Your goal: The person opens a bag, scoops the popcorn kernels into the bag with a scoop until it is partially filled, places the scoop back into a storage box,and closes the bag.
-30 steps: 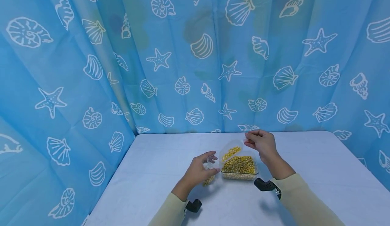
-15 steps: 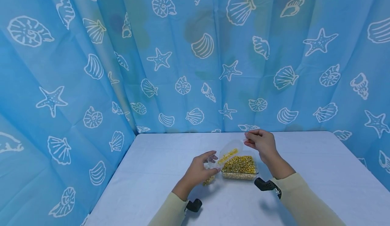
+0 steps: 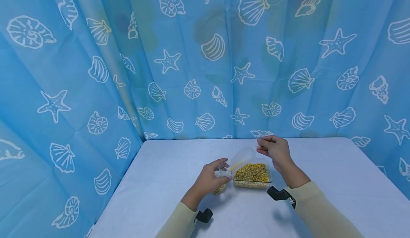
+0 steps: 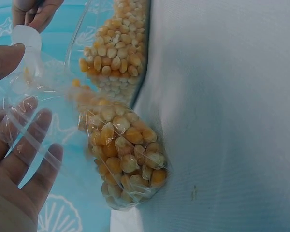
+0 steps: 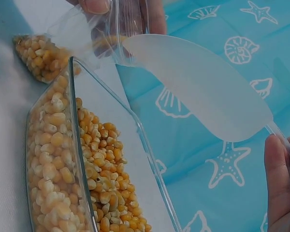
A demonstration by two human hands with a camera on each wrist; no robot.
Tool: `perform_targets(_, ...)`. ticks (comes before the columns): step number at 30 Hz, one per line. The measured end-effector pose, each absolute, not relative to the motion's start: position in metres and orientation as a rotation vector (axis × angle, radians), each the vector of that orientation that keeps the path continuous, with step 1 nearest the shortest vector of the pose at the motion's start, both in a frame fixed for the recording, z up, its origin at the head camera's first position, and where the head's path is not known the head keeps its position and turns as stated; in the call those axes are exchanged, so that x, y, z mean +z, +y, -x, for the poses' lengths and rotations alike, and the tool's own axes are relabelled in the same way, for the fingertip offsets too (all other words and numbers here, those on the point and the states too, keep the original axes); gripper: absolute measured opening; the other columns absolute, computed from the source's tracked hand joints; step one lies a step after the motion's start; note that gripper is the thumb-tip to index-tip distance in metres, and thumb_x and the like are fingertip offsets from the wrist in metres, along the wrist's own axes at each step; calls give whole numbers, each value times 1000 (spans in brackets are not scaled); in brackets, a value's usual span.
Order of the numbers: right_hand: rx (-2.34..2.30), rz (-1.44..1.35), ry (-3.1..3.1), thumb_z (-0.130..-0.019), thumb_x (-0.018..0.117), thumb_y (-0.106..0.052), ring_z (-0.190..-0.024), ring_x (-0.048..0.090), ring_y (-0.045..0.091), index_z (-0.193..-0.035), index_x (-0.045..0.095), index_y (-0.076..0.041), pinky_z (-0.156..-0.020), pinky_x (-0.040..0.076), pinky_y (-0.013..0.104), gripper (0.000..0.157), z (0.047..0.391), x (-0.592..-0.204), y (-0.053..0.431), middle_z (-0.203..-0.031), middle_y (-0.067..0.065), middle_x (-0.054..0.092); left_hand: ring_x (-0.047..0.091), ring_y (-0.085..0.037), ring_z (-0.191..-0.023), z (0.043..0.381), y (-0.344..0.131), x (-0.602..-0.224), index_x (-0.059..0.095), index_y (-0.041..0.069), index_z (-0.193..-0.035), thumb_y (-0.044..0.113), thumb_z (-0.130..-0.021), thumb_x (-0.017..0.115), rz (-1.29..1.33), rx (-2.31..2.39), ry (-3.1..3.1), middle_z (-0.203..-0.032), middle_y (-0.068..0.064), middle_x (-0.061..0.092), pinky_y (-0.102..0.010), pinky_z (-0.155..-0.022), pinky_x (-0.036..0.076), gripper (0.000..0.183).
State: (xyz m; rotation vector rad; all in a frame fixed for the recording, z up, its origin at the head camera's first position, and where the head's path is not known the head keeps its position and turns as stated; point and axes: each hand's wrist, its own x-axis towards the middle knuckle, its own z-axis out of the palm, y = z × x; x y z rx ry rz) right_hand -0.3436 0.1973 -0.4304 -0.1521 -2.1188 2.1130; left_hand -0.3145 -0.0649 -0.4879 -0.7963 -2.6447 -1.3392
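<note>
My left hand [image 3: 206, 179] grips the mouth of a clear plastic bag [image 4: 128, 159], thumb on one side and fingers spread along the other. Yellow and pale corn kernels [image 4: 130, 145] fill the bag's lower end. A translucent white scoop [image 5: 198, 89] slants down into the bag's mouth. By its thin handle, my right hand [image 3: 276, 153] pinches it from the upper right. In the right wrist view the scoop's broad face is bare, with yellow kernels near its low end. Below the scoop is a rectangular glass container [image 5: 79, 145] holding many corn kernels [image 5: 106, 169].
Both hands work over a table with a white cloth [image 3: 160, 181]. A blue curtain [image 3: 205, 74] printed with shells and starfish stands behind and at the left. Black wrist devices [image 3: 204, 216] sit at both sleeve cuffs.
The scoop has tipped further towards the bag, and the kernels on it have slid down its face to the low end. Both hands stay almost in place.
</note>
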Motion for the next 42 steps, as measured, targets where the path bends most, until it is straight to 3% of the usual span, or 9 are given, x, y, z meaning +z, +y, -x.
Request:
perform_targets(6, 2111, 150, -2116, -97, 62, -15, -79, 67, 15, -116, 58, 4, -75, 56, 30, 27, 344, -430, 198, -112, 23, 59, 59, -4, -98, 315, -65, -488, 52, 9, -140, 32, -84, 77, 811, -1333, -2635, -113, 8, 65, -40, -94, 47, 66)
perform_targets(14, 2111, 120, -2105, -96, 63, -16, -80, 67, 16, -115, 58, 3, -75, 56, 31, 28, 342, -428, 197, -104, 15, 61, 59, -4, -99, 315, -66, -489, 52, 15, -140, 32, -84, 77, 828, -1321, -2618, -113, 9, 65, -38, -93, 48, 64)
perform_targets(26, 2091, 76, -2112, -96, 64, -16, -78, 67, 15, -117, 57, 6, -74, 56, 31, 31, 336, -421, 195, -104, 18, 60, 59, -4, -100, 315, -66, -489, 51, 14, -141, 32, -84, 76, 836, -1333, -2613, -113, 13, 63, -39, -94, 47, 65)
perform_targets(34, 1997, 56, -2146, -96, 64, -17, -80, 67, 17, -116, 59, 4, -74, 56, 30, 30, 333, -415, 192, -105, 19, 60, 59, -4, -99, 315, -66, -487, 51, 9, -140, 30, -84, 77, 849, -1324, -2611, -114, 8, 65, -39, -94, 47, 65)
perform_targets(42, 1955, 81, -2181, -96, 64, -20, -82, 67, 17, -116, 59, 2, -73, 56, 29, 31, 331, -413, 189, -106, 19, 61, 59, -4, -98, 315, -66, -487, 53, 14, -139, 31, -83, 78, 844, -1334, -2604, -112, 10, 65, -39, -93, 48, 63)
